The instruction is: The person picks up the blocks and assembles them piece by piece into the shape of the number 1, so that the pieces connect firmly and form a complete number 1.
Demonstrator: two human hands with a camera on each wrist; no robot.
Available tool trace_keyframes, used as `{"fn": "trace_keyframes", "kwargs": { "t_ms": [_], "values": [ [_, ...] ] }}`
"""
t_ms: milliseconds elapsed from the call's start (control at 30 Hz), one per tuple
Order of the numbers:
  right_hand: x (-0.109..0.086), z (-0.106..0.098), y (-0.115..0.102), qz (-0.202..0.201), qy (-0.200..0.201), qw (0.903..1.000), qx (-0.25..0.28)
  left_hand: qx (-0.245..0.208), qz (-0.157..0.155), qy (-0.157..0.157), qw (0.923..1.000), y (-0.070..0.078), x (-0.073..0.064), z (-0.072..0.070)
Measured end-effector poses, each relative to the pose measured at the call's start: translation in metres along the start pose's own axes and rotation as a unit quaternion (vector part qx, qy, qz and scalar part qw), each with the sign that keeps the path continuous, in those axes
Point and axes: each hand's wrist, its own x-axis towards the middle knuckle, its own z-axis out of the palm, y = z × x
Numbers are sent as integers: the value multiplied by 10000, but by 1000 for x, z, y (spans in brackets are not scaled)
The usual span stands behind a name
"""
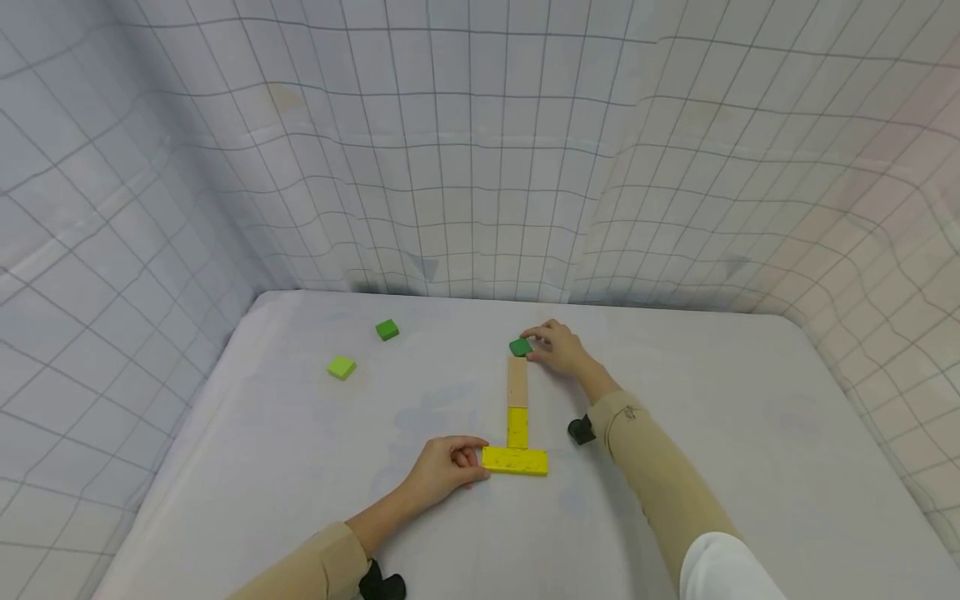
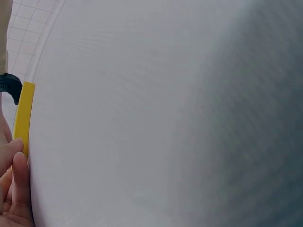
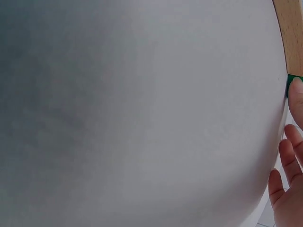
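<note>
A long yellow block [image 1: 515, 461] lies crosswise on the white cloth, its left end pinched between the thumb and fingers of my left hand [image 1: 442, 468]. From its middle a shorter yellow block [image 1: 517, 427] runs away from me, followed by a plain wooden block [image 1: 517, 382] in line. At the far end of that row sits a dark green block [image 1: 519, 347], which my right hand [image 1: 558, 348] pinches by thumb and finger. In the right wrist view the thumb covers part of the green block [image 3: 294, 76], next to the wooden block [image 3: 290, 38].
Two loose green blocks lie to the left: a mid-green block [image 1: 387, 329] farther back and a lime block [image 1: 342, 367] nearer. Grid-patterned white curtains [image 1: 480, 167] stand behind and at the sides of the cloth-covered table [image 1: 712, 417]. Black wrist devices [image 1: 581, 430] hang under the forearms.
</note>
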Motion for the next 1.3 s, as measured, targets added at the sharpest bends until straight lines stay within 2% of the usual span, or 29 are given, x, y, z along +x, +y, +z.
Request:
{"fn": "trace_keyframes", "kwargs": {
  "t_ms": [267, 767, 1300],
  "values": [
    [-2, 0, 0, -84, 64, 9998, 185, 8, -4, -7, 10000, -1, 0, 1],
    [-1, 3, 3, 100, 58, 9996, 269, 0, -52, -8, 10000, 0, 0, 1],
    [-3, 3, 2, 8, 146, 9995, 292, -11, -39, 22, 10000, 1, 0, 1]
  ]
}}
